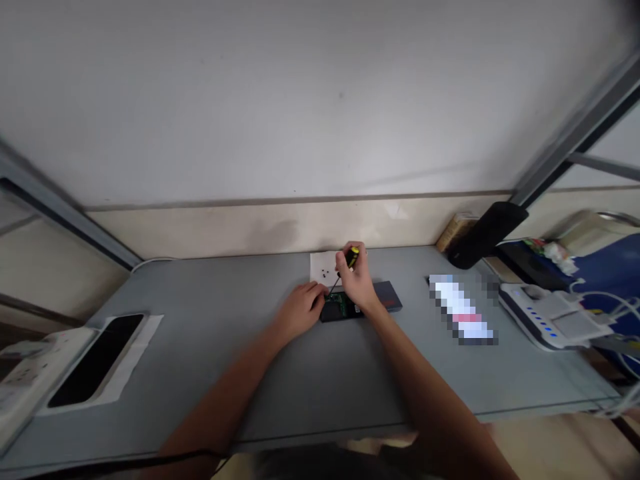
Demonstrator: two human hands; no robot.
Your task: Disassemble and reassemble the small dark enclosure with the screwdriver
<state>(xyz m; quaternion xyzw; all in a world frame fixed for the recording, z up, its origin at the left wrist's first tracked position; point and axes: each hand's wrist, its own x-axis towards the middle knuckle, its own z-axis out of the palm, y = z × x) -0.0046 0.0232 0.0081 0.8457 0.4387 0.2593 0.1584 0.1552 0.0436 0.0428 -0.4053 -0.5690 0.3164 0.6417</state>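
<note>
Right hand clenched around the yellow-and-black handle of a screwdriver; left hand laid against the left end of an opened dark device, fingers loosely curled (whether they clasp it or only press on it cannot be told). The screwdriver's long axis is tilted: handle up, toward the wall and slightly right; thin shaft slanting down and left, its tip at the green circuit board exposed inside the device. The device lies flat near the middle of the grey table, toward the far edge, its long axis running left to right. A dark cover with a small red mark lies just beside its right end; the mark is too small to read. A white paper bearing several tiny screws lies just behind the hands. Well apart to the left, a black phone rests on a white sheet. No writing is legible.
</note>
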